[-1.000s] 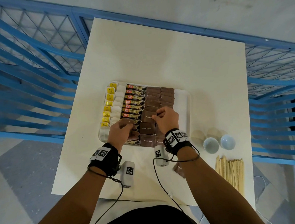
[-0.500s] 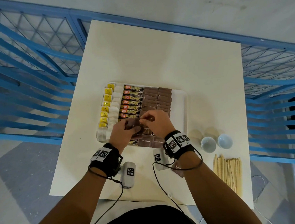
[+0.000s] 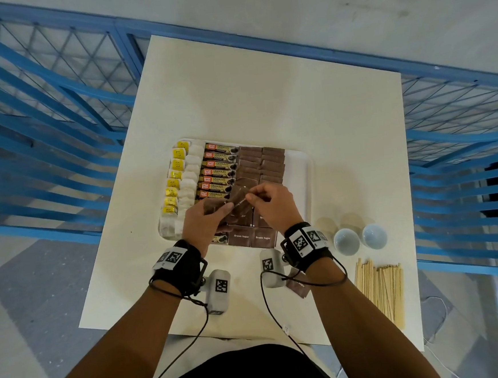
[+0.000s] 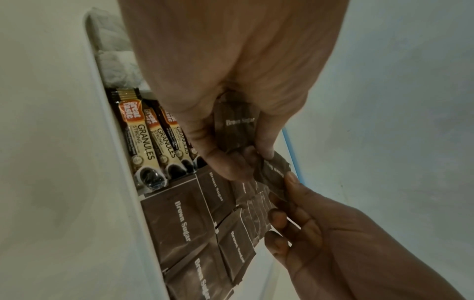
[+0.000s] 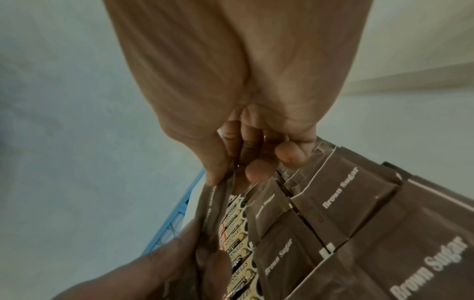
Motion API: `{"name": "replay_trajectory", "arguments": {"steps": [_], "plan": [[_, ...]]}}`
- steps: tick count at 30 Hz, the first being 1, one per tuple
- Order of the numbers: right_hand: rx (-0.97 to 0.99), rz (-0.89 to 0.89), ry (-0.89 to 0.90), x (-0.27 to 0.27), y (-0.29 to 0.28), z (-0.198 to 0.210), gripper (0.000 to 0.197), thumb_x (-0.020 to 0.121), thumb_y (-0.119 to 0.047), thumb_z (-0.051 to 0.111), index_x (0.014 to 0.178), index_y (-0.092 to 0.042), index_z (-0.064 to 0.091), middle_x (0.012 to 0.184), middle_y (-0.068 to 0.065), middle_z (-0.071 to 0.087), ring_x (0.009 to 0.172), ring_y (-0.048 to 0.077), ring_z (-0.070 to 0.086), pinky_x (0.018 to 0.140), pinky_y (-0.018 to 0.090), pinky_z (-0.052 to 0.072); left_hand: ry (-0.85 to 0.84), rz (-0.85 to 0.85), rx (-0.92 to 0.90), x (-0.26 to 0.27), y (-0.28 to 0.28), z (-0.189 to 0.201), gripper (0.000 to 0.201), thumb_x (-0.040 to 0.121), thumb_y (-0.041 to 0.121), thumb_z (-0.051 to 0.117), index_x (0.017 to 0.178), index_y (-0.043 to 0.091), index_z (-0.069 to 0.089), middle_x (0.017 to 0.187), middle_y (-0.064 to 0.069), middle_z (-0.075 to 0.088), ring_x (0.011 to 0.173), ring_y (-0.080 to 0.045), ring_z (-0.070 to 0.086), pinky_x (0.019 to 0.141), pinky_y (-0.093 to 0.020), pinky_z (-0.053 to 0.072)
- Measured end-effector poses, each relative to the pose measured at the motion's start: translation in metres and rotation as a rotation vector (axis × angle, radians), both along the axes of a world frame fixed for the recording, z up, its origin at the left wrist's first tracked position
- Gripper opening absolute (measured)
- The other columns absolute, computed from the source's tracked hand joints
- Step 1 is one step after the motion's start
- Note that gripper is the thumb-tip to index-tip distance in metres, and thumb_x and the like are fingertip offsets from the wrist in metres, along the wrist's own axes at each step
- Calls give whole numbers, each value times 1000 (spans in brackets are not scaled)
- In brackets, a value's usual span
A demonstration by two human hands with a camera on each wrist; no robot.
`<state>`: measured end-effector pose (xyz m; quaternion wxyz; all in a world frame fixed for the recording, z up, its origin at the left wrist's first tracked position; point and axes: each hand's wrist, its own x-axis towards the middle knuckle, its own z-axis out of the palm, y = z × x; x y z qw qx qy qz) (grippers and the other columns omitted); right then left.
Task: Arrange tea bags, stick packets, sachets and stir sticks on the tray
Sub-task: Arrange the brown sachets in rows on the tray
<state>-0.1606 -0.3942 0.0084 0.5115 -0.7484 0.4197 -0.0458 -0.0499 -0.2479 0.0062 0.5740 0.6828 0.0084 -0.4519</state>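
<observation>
Over the square cream-white table point(image 3: 264, 98) sits the white rectangular tray point(image 3: 298, 167), already filled from its left side with yellow-tagged tea bags point(image 3: 178, 176), orange-and-black coffee stick packets point(image 3: 219, 170) and flat brown sugar sachets point(image 3: 262, 164). The sachet step looks to be in hand. The left hand point(image 3: 202, 222) clutches a small stack of sachets, fingers curled round it; the right hand point(image 3: 273, 207) pinches one brown sachet point(image 3: 239, 200) off that stack, just above the tray's near rows. Next, I'd judge, comes laying it flat against its neighbours. The pale wooden stir sticks point(image 3: 380, 288) wait on the table by the right forearm, well apart from the tray.
</observation>
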Motion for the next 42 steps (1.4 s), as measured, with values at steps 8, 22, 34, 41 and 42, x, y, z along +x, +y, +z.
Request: {"name": "replay_trajectory", "arguments": {"steps": [8,22,34,41,42], "plan": [[107,-124,-119,1,4,4,20,89,-25,75,108,-22,70,100,-7,73,90,11,70,84,33,60,40,-91,-40,-9,-6,8,25,87,3,77,111,3,70,84,-11,78,69,-23,76,58,-34,62],[-18,169,6,-12,-7,5,10,95,-24,66,100,-21,75,90,-10,71,81,0,61,70,6,39,-106,-86,5,-5,-16,8,15,90,20,78,105,20,78,91,-5,79,75,-27,75,75,-44,61],[153,-61,-25,-16,-7,-1,13,86,-26,80,91,-18,71,78,2,74,67,17,72,67,36,62,-21,2,16,-16,-25,8,21,90,13,77,109,5,74,94,-9,80,84,-26,78,66,-37,65],[226,-227,-53,-18,-8,-2,10,94,-16,70,98,-8,74,74,6,72,59,16,68,59,28,56,-6,30,44,-14,-29,3,9,96,16,69,102,12,74,95,-9,79,82,-26,78,68,-42,65],[198,-260,-41,-20,-12,-3,8,94,-16,70,97,-10,74,73,5,72,58,15,67,59,28,56,-14,26,58,-12,-28,2,9,98,16,67,104,12,74,93,-9,78,80,-26,78,68,-42,65]]}}
